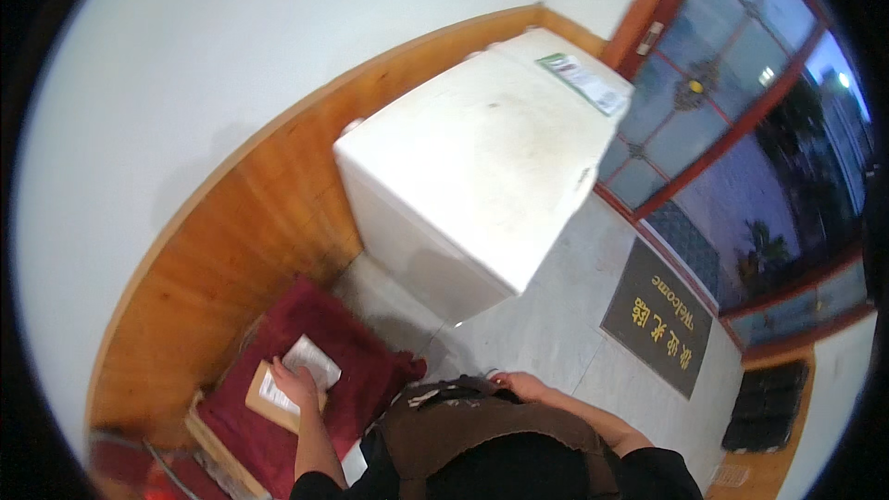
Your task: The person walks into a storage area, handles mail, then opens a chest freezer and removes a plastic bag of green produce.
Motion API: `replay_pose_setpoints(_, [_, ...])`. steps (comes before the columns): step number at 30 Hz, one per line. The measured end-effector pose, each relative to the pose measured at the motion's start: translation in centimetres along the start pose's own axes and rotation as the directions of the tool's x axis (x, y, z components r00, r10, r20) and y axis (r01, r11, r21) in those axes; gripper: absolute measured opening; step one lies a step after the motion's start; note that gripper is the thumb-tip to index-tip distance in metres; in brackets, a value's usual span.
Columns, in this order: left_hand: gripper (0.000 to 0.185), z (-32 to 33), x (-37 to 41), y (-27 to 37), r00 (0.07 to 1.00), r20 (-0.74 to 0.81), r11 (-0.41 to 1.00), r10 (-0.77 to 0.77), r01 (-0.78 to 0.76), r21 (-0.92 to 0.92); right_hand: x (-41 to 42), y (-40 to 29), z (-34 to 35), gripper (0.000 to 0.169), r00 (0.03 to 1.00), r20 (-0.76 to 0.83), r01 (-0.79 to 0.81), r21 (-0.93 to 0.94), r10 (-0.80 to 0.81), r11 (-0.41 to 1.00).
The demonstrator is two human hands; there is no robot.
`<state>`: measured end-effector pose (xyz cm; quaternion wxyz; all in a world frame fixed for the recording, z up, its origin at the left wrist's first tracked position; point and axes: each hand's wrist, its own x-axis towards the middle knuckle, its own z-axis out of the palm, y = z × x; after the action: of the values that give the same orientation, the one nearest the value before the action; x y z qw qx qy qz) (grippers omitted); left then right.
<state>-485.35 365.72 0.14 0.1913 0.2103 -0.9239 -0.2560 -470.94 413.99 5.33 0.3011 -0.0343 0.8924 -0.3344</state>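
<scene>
My left hand [297, 383] is on a small brown cardboard box [264, 406] with a white label, its fingers over the box's upper edge. Against that hand lies a silver-grey packet [316, 361]. Both parcels are over a dark red cloth [361, 340] that drapes a low wooden stand; whether the box is lifted off the cloth, I cannot tell. Close to my waist, my right hand [524, 386] has its fingers curled around a small object with a pale rim [492, 373], mostly hidden. A brown apron [472, 430] covers my front.
A white chest freezer [479, 160] stands against the wood-panelled wall [257, 222], a printed sheet [583, 83] on its lid. To the right, a dark doormat [656, 319] bearing writing lies before a red-framed glass door [722, 69]. A black padded panel [767, 406] is at the lower right.
</scene>
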Motion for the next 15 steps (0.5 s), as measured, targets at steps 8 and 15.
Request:
replay_pose_setpoints(8, [0.064,7.2,-5.3,40.8,0.615,0.033,0.553,0.788,-0.684,-0.476,-6.6,16.3,-2.3,0.044,0.872,0.009,-0.470,0.299,0.490,0.830])
replay_pose_setpoints(15, [0.061,17.4,-15.7,60.9,0.706,0.142,0.537,0.693,-0.376,-0.755,-17.6,36.9,-6.5,0.047,0.711,-0.271,-0.552,0.356,0.648,0.754])
